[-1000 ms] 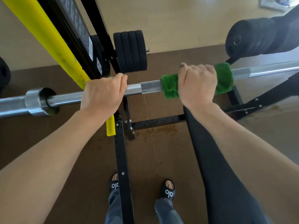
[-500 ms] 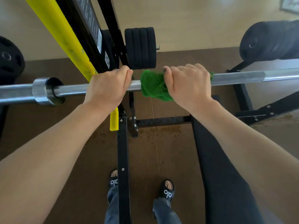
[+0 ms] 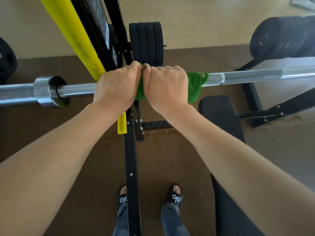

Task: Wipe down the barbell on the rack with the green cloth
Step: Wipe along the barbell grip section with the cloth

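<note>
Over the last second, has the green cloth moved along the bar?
Yes. The green cloth has slid left along the barbell, toward the left hand that holds the bar, and now touches it.

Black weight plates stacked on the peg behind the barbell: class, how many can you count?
4. The black weight plates stand side by side on one storage peg, just beyond the two hands. A further dark plate shows at the left edge; more may be hidden.

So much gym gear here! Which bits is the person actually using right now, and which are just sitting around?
In use:
- barbell
- green cloth, wrapped round it
- right hand gripping the cloth
- left hand gripping the bar

Sitting around:
- black weight plates
- yellow pad
- black bench
</note>
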Tool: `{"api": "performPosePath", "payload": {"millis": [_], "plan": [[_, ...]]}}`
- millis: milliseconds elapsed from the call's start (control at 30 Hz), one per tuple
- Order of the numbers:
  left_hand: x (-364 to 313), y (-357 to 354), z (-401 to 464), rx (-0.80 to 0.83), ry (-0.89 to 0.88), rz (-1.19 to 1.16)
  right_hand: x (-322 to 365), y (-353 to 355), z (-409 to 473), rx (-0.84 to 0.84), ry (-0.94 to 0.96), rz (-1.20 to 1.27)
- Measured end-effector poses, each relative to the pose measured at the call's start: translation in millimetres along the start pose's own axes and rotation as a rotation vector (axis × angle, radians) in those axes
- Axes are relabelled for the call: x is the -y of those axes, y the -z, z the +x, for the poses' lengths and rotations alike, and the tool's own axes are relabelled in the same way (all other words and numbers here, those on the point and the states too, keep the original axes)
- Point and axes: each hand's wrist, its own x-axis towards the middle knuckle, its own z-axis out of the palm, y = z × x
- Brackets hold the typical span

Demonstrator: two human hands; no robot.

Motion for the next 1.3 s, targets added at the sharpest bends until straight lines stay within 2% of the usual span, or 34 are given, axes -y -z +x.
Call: {"api": "performPosePath", "payload": {"millis": [67,200,300,367,467,633,733,867,1000,1100,1233,1300], "plan": [[0.1,-1.0,-1.2,-0.012,-0.012,-0.017,-21.3,2.5,-2.1,0.02,0.086,-0.021],[0.8,-2.7,-0.6,-0.067,-0.027,0.002,-82.6,18.9,-7.9,0.106,0.104,-0.035],[0.0,-4.2,-1.1,-0.071,-0.03,0.03,-151.0,30.8,-16.5,0.133,-0.018,-0.111],[-1.3,-3.4,-1.0,-0.066,-0.026,0.042,-166.5,31.9,-18.7,0.153,-0.121,-0.152],[-1.8,-1.5,-1.4,-0.066,-0.038,0.046,-123.2,24.5,-16.5,0.123,-0.178,-0.194],[-0.9,-3.1,-0.5,-0.063,-0.05,0.036,-9.1,8.9,-1.2,0.107,-0.016,-0.051],[0.6,-3.3,-0.9,-0.073,-0.041,0.015,-13.7,12.2,3.0,0.065,0.042,-0.029],[1.0,-2.8,-1.3,-0.056,-0.037,0.014,-83.9,26.6,-5.6,0.246,0.11,-0.135],[-0.4,-3.0,-0.6,-0.05,-0.017,0.022,-139.0,36.6,-15.3,0.207,-0.097,-0.174],[-0.6,-2.5,-0.1,-0.053,-0.028,0.037,-102.1,30.7,-13.2,0.203,-0.166,-0.207],[0.1,-2.4,0.3,-0.032,-0.036,0.033,-7.0,22.1,-0.5,0.159,-0.104,-0.049],[0.3,-2.2,0.6,-0.039,-0.023,0.025,0.7,18.9,3.7,0.106,-0.063,0.014]]}}
